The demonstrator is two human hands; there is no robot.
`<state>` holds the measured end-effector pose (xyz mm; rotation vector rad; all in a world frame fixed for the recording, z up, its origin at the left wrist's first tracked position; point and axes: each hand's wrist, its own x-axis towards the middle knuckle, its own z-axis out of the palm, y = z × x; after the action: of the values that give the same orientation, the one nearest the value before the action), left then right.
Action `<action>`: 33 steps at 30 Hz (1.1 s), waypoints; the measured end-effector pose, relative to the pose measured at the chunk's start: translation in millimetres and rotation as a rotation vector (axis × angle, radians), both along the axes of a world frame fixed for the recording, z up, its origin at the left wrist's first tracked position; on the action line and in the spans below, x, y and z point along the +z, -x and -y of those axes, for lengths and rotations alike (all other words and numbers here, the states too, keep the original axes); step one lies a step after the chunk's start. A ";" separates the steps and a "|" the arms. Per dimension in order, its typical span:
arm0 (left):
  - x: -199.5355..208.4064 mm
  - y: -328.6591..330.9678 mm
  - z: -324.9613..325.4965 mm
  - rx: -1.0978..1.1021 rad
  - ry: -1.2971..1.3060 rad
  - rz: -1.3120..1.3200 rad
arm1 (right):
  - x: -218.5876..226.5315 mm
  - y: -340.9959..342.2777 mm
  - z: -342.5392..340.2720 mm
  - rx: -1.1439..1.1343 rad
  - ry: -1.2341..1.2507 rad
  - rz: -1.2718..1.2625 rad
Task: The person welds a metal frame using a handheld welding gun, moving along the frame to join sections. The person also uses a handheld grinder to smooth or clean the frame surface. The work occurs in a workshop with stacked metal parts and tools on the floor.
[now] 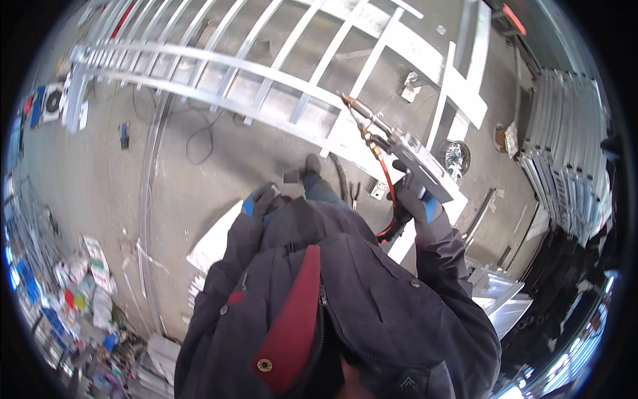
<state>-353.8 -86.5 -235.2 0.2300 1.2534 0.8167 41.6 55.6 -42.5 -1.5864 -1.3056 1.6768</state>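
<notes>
Grips a boxy torch-like tool (425, 165) in the right hand (410, 201), the nearer one, long axis toward 10–11 o'clock, facing the ladder-like frame (232, 61).
Joins silvery, slab-sided metal to a coppery nozzle (355, 105) and slim orange hose (387, 175); curls the left hand (267, 197) near 9 o'clock (cannot tell whether around anything).

And there's a silver-grey tool (425, 165) right, orange-red hose (387, 176)! Right glove (412, 203) black and blue, left glove (267, 198) too; dark grey jacket (399, 299) near, red flap (290, 322); silver frame (220, 58) far.
</notes>
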 end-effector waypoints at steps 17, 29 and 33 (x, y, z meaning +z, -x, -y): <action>-143.4 52.4 -93.0 0.624 -0.044 -0.292 | -135.6 106.1 -78.2 0.327 0.002 -0.082; -178.4 18.0 -90.7 0.582 0.034 0.068 | -148.6 111.0 -65.0 0.095 0.313 -0.262; -174.9 -26.5 -108.2 0.460 -0.005 -0.028 | -156.3 111.5 -59.6 0.178 0.184 -0.074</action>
<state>-327.3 21.6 -410.0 -0.0479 1.3513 1.2128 -69.9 115.2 -198.8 -1.5293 -1.3201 1.9961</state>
